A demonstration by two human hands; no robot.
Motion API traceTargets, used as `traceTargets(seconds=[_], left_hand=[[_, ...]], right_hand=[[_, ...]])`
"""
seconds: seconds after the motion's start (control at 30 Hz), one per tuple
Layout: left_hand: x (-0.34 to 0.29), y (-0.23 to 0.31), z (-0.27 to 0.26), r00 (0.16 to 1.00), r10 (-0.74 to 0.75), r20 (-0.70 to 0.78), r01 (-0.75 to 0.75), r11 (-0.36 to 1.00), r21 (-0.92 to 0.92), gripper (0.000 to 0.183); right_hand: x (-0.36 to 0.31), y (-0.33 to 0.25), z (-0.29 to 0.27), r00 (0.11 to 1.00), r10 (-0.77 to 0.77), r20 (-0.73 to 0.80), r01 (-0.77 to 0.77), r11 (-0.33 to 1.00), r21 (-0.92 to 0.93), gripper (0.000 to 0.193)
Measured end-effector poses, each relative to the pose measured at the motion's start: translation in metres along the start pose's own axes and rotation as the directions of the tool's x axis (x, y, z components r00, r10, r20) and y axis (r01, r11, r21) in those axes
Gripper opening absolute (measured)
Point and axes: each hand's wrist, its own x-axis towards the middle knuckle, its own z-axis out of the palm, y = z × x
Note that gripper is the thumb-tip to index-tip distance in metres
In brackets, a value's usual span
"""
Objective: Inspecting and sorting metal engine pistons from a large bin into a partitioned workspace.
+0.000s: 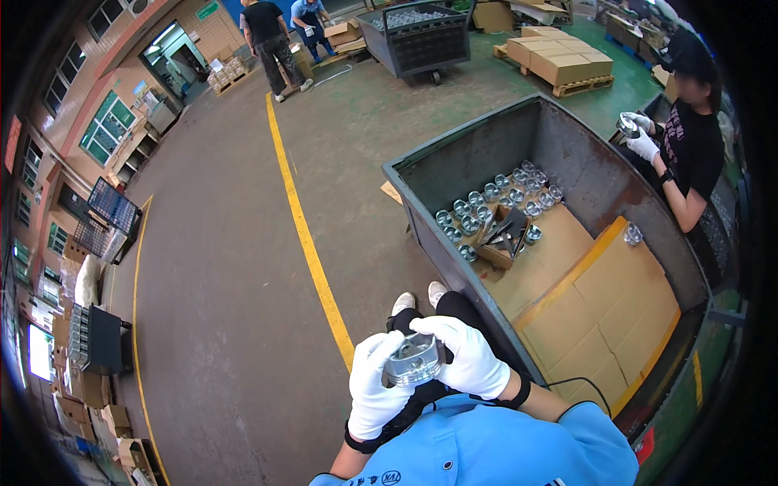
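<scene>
Between my two white-gloved hands is a shiny metal piston (413, 362), held in front of my blue shirt. My left hand (375, 386) grips its left side, and my right hand (468, 356) closes on its right side with the fingers over the top. To the right stands a deep dark metal bin (486, 293). Several more pistons (492, 192) sit in rows on cardboard at its far end. A small cardboard box (496, 255) among them carries dark tools. One lone piston (633, 234) rests on a cardboard sheet (604, 304) nearer the right wall.
Across the bin a person in black (689, 138) holds a piston in white gloves. Two more people stand far off beside a dark wheeled cart (417, 44). Cartons lie on a pallet (561, 61) at the back right. A yellow line (300, 215) runs along the floor.
</scene>
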Motion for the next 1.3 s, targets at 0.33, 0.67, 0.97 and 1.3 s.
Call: traceTargets(seconds=[0.33,0.67,0.97,1.3], left_hand=[[-0.006,0.001,0.001,0.903,-0.421,0.091,0.412,0.784,-0.464,0.088],[-0.011,-0.005,-0.001,0.782,-0.444,0.438,0.503,0.035,-0.864,0.120],[-0.019,-0.010,-0.003,0.822,-0.462,0.333,0.456,0.184,-0.871,0.131],[-0.005,-0.027,-0.006,0.925,-0.250,0.287,0.380,0.602,-0.702,0.100]], right_hand=[[0.002,-0.009,-0.002,0.997,-0.028,-0.074,0.026,0.999,-0.021,0.044],[0.016,-0.028,-0.004,0.972,-0.236,0.006,0.235,0.962,-0.136,0.045],[0.024,-0.029,-0.003,0.957,-0.289,-0.024,0.284,0.950,-0.132,0.042],[0.017,-0.007,-0.006,0.977,-0.201,0.069,0.211,0.958,-0.196,0.056]])
